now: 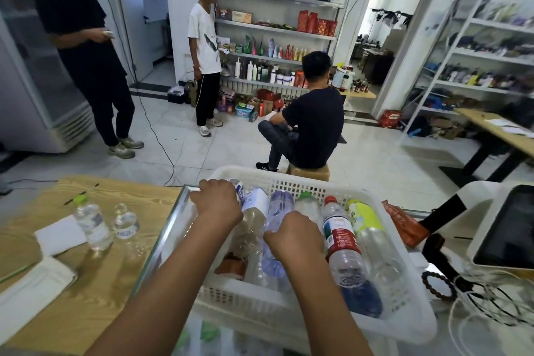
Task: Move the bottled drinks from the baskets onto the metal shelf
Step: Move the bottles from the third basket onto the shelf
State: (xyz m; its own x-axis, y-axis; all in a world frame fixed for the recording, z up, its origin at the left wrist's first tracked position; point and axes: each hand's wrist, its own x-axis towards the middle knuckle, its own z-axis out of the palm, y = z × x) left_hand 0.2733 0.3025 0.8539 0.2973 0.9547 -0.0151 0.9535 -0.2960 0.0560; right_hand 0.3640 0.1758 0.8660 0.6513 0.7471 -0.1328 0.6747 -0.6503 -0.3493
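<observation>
The left hand [217,202] curls down over the far-left corner of the white basket [291,318], its fingers closed round the top of a white-labelled bottle [255,203] lying there. That bottle looks like thin clear plastic: light if part-empty, smooth and a little slippery, so the neck just under the cap is probably the surest hold.

Just right of that hand lies a ribbed bluish bottle [278,208], and the right hand [293,235] is bent over its middle. Its fingers are hidden beneath the knuckles, so I cannot tell whether they actually clasp it. The ribs should give grip, though the walls may dent under a squeeze.

Further right of that hand lie a green-capped bottle [307,202], a red-capped bottle [340,235] and a yellow-labelled bottle [364,218], all on their sides, touching. Full ones will likely weigh more and roll.
</observation>
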